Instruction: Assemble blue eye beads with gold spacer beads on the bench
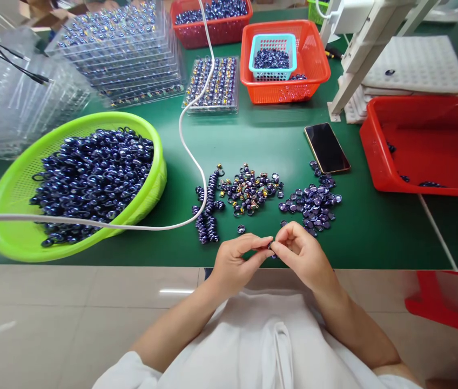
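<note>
My left hand (pixel 237 259) and my right hand (pixel 302 253) meet at the table's front edge, fingertips pinched together on a small dark blue shiny part (pixel 270 245). Fingers cover most of it, so its exact kind does not show. Just beyond my right hand spreads a pile of dark blue round caps (pixel 314 205). Left of that pile is a heap of small blue and gold pieces (pixel 249 189). Further left stand rows of stacked dark blue rings (pixel 209 210). One single cap (pixel 241 229) lies above my left hand.
A green basket (pixel 154 189) full of dark blue ringed parts stands left, crossed by a white cable (pixel 190 154). A phone (pixel 327 147) lies behind the caps. At right is a red bin (pixel 427 146); further back are an orange basket (pixel 314 59) and stacked clear trays (pixel 132 59).
</note>
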Demonstrator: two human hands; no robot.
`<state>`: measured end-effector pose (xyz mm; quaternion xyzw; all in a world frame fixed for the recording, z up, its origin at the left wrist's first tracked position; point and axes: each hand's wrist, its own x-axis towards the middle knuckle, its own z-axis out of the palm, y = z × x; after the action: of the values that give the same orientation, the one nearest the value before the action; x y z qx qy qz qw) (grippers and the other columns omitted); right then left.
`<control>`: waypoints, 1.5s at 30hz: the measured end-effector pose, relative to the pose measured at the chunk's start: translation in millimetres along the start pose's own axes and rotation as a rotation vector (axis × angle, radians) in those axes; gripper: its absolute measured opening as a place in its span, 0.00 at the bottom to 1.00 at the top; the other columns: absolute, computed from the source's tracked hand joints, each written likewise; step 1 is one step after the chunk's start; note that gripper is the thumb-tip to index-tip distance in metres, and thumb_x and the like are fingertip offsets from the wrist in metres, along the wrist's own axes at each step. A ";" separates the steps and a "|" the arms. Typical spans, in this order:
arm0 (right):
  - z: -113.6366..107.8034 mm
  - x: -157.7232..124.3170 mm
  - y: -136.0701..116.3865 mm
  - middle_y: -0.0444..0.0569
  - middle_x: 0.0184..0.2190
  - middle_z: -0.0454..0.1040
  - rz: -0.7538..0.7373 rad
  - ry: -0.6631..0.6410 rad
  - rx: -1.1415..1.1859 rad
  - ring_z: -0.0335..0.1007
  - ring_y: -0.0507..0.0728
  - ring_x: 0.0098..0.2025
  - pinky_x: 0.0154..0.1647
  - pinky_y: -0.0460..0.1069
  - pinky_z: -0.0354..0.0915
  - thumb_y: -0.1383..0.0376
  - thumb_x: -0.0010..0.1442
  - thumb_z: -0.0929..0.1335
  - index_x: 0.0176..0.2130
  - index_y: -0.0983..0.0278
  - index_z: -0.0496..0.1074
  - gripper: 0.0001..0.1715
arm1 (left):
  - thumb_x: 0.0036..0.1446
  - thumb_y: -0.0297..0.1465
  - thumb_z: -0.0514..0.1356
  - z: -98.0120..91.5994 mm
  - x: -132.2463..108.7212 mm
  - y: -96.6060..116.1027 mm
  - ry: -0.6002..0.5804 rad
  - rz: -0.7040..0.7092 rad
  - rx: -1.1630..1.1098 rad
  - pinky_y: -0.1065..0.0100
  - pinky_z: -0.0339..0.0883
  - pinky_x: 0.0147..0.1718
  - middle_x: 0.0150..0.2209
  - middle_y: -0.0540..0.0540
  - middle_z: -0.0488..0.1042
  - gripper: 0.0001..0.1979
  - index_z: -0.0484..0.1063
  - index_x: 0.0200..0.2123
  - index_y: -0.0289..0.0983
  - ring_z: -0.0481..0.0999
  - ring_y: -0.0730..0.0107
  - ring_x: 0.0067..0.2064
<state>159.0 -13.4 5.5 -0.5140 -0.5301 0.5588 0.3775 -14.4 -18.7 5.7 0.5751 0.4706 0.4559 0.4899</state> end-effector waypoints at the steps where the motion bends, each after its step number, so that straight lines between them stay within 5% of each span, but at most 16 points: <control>1: -0.5 0.9 -0.2 0.41 0.27 0.68 -0.002 -0.005 -0.016 0.67 0.52 0.29 0.30 0.46 0.65 0.62 0.61 0.69 0.33 0.60 0.64 0.09 | 0.53 0.27 0.69 0.0 -0.4 1.0 -0.001 -0.009 -0.008 0.68 0.73 0.33 0.31 0.44 0.83 0.09 0.84 0.39 0.38 0.79 0.67 0.31; 11: -6.1 0.2 4.6 0.43 0.32 0.71 -0.112 -0.023 -0.010 0.67 0.52 0.34 0.36 0.46 0.65 0.59 0.68 0.65 0.39 0.59 0.71 0.08 | 0.50 0.30 0.69 -1.5 8.3 20.2 0.088 -0.459 -0.234 0.69 0.76 0.33 0.28 0.46 0.81 0.08 0.80 0.34 0.34 0.80 0.69 0.30; 20: -16.1 -9.9 15.3 0.43 0.32 0.71 -0.164 0.030 -0.118 0.68 0.51 0.32 0.34 0.46 0.64 0.62 0.68 0.65 0.38 0.59 0.72 0.06 | 0.46 0.28 0.67 -0.4 13.0 21.2 0.081 -0.460 -0.291 0.75 0.68 0.28 0.24 0.49 0.77 0.04 0.77 0.28 0.33 0.74 0.75 0.26; 23: -14.1 -10.5 13.4 0.43 0.34 0.72 -0.315 0.014 -0.165 0.70 0.52 0.35 0.37 0.47 0.66 0.67 0.66 0.67 0.40 0.58 0.73 0.04 | 0.45 0.26 0.66 0.9 13.5 20.6 0.076 -0.458 -0.281 0.75 0.68 0.28 0.23 0.50 0.76 0.03 0.76 0.26 0.33 0.73 0.76 0.26; 27: -9.7 -8.8 10.5 0.46 0.38 0.73 -0.570 -0.049 -0.262 0.72 0.52 0.37 0.37 0.47 0.69 0.73 0.63 0.69 0.47 0.57 0.73 0.15 | 0.44 0.26 0.66 3.4 13.5 15.5 0.088 -0.464 -0.280 0.75 0.67 0.28 0.24 0.50 0.77 0.02 0.77 0.26 0.34 0.73 0.76 0.26; 32: -4.3 -4.6 13.6 0.49 0.38 0.72 -0.749 0.040 -0.482 0.71 0.55 0.38 0.39 0.51 0.69 0.75 0.61 0.69 0.47 0.59 0.71 0.17 | 0.44 0.26 0.68 7.2 13.2 9.9 0.094 -0.472 -0.312 0.75 0.69 0.27 0.24 0.50 0.78 0.03 0.80 0.27 0.35 0.73 0.76 0.25; 39: -0.6 -5.8 13.4 0.46 0.34 0.71 -0.580 0.121 -0.392 0.69 0.54 0.36 0.38 0.50 0.67 0.73 0.64 0.66 0.41 0.60 0.68 0.09 | 0.49 0.31 0.69 8.8 10.5 11.2 0.027 -0.483 -0.354 0.71 0.74 0.32 0.30 0.47 0.83 0.09 0.83 0.35 0.36 0.78 0.71 0.29; 45: 0.4 -5.9 10.7 0.43 0.32 0.70 -0.247 0.144 -0.164 0.66 0.52 0.34 0.36 0.47 0.64 0.66 0.66 0.66 0.36 0.60 0.69 0.04 | 0.50 0.30 0.70 13.3 1.3 1.6 0.067 -0.354 -0.225 0.68 0.75 0.38 0.36 0.44 0.84 0.11 0.84 0.39 0.37 0.81 0.65 0.36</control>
<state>161.0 -20.8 -3.9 -0.5127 -0.6046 0.4246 0.4375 -1.0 -19.3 5.9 0.4095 0.5264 0.4314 0.6076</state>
